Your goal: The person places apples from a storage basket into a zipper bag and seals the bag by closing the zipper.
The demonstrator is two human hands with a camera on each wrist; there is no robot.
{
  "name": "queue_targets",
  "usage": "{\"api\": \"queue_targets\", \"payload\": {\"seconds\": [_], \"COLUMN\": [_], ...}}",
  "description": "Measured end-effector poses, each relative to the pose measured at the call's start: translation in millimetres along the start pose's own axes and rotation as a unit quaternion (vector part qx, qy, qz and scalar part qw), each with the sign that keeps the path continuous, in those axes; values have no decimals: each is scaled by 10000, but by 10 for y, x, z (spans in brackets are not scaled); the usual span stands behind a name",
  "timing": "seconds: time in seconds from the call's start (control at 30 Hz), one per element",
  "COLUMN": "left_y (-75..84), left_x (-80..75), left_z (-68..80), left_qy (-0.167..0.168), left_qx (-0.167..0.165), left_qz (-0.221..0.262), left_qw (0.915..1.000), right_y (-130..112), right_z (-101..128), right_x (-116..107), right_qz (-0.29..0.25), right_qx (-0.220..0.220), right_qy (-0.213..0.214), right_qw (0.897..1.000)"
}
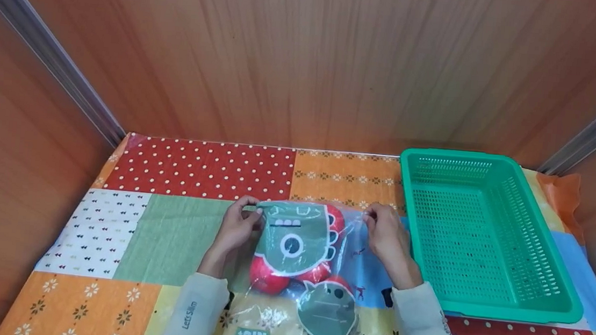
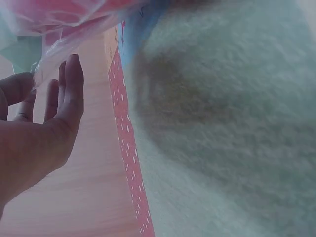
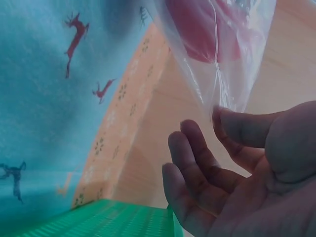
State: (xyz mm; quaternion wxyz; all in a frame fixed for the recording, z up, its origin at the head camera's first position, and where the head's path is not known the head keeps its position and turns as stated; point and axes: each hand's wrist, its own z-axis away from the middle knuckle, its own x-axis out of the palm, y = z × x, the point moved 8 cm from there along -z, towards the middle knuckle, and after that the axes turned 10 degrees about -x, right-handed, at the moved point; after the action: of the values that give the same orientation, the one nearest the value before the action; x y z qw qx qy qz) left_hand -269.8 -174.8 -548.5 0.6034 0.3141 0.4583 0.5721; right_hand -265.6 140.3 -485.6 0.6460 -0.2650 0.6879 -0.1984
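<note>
A clear plastic bag [image 1: 274, 312] lies in front of me, with red rounded things [image 1: 269, 276] and green printed pieces with white edges [image 1: 307, 254] showing through it. A label near its lower end reads "NIU+" upside down. My left hand [image 1: 239, 226] pinches the bag's far left corner; the left wrist view shows the film at the thumb of that hand [image 2: 42, 131]. At the far right corner, my right hand [image 1: 387, 240] pinches the film between thumb and forefinger, its other fingers loosely bent in the right wrist view. What the red things are cannot be told.
A green plastic basket [image 1: 491, 236] stands right of my right hand, close to the forearm. Patchwork cloth [image 1: 184, 238] covers the table. Wooden panels [image 1: 339, 63] rise behind and at both sides. An orange piece [image 1: 564, 199] lies at the far right edge.
</note>
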Motion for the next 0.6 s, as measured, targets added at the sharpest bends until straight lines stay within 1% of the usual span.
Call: {"api": "queue_targets", "payload": {"seconds": [0.1,0.33,0.53,0.6], "left_y": [30,128,151,137], "left_x": [40,151,204,213], "left_z": [-41,-139,-197,-207], "left_qy": [48,153,271,251], "left_qx": [-71,32,-12,-69], "left_qz": [39,27,-125,-148], "left_qw": [10000,9999,9996,9996], "right_y": [9,47,83,97], "right_z": [-51,-162,-237,-260], "right_x": [-38,-107,-80,-52], "right_qz": [86,281,459,533], "right_qx": [108,198,321,382], "right_qy": [131,419,335,265], "right_qw": [9998,9985,9979,9975]}}
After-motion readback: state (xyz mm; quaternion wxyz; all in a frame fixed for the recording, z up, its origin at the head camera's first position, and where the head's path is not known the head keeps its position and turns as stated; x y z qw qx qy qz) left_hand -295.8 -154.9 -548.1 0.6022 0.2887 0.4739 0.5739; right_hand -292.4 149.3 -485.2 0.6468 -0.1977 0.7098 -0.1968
